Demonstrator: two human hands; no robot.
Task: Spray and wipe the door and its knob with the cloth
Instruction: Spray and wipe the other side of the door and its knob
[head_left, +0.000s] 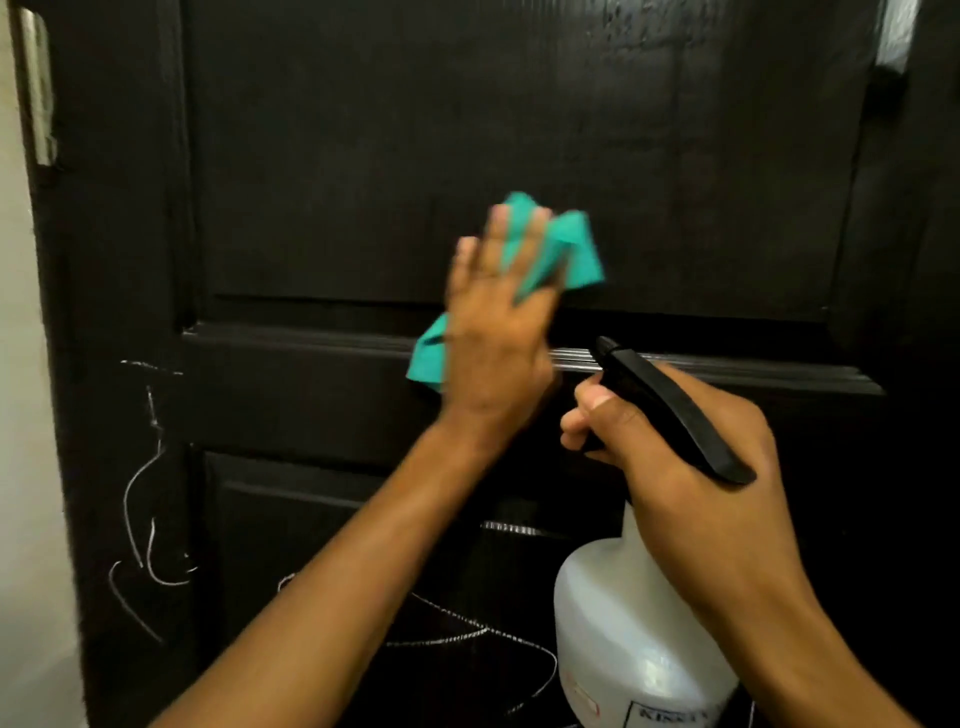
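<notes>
The door (519, 130) looked like painted wood, black, with a low sheen that turned glossier and streaky near its upper right corner. Its moulded rail caught light in thin bright lines, and below that rail thin whitish scratch-like lines showed pale against the paint. At the door's upper left edge sat a metal handle (39, 88), silvery and brushed-looking. The cloth (571, 249) against the door's middle panel was soft teal fabric, matt and creased. The spray bottle (623, 623), low and right of the cloth, had a translucent whitish plastic body, smooth and slightly shiny, with a paper-like label, and a black plastic trigger head (670, 410), smooth and semi-matt.
</notes>
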